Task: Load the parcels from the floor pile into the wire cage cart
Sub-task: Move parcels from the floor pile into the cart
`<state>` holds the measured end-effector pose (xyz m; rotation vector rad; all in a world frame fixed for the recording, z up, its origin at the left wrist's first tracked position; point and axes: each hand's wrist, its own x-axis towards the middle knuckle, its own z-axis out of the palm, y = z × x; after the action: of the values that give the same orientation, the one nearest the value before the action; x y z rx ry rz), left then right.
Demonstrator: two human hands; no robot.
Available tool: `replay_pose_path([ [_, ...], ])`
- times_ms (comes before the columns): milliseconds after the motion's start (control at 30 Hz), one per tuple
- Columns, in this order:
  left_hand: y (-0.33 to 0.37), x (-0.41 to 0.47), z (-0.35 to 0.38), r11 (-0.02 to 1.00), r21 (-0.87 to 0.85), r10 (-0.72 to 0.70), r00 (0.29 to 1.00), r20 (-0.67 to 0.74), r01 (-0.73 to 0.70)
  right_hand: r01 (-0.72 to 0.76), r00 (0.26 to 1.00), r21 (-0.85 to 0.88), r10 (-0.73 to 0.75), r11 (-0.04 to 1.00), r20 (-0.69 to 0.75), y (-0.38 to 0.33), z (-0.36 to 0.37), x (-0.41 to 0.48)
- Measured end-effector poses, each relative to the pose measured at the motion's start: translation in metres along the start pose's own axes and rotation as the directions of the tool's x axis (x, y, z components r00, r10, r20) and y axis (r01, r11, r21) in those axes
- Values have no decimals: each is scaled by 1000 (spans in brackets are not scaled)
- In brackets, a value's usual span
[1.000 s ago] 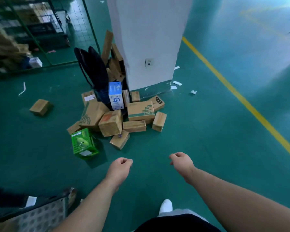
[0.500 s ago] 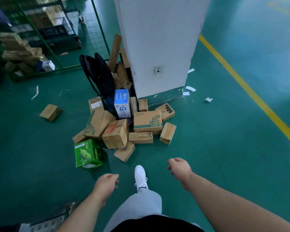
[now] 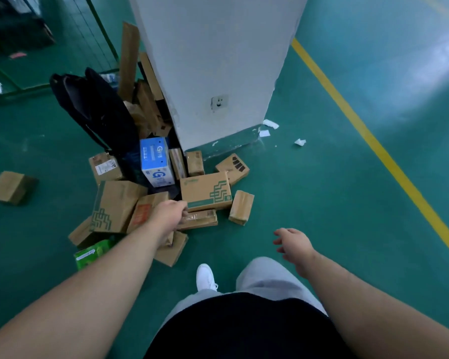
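on the green floor (image 3: 322, 203), one stray brown box (image 3: 9, 186) lies at nine o'clock of the parcel pile (image 3: 205, 190), below one white pillar (image 3: 218, 60). the pile holds one green box (image 3: 94, 252) and one blue box (image 3: 154, 161). the left hand (image 3: 170, 215) is at one flat taped parcel (image 3: 202, 220), and i cannot tell its grip. the right hand (image 3: 294, 244), at four o'clock, is spread and empty.

The left hand (image 3: 167, 215) reaches forward, fingers curled down; the right hand (image 3: 294, 244) hovers lower, fingers loosely spread.
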<state>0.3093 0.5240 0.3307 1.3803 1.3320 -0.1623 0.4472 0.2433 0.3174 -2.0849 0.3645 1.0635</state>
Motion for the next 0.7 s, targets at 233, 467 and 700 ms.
replay_pose_path([
  [233, -1, 57, 23, 962, -19, -272, 962, 19, 272, -77, 987, -206, 103, 976, 120, -64, 14, 92],
  [467, -16, 137, 42, 910, -37, -415, 908, -54, 414, 43, 964, -550, 110, 834, 241, -143, 39, 221],
  [700, -50, 296, 80, 900, 95, -427, 904, 5, 424, 46, 950, -687, 181, 725, 254, -150, 113, 353],
])
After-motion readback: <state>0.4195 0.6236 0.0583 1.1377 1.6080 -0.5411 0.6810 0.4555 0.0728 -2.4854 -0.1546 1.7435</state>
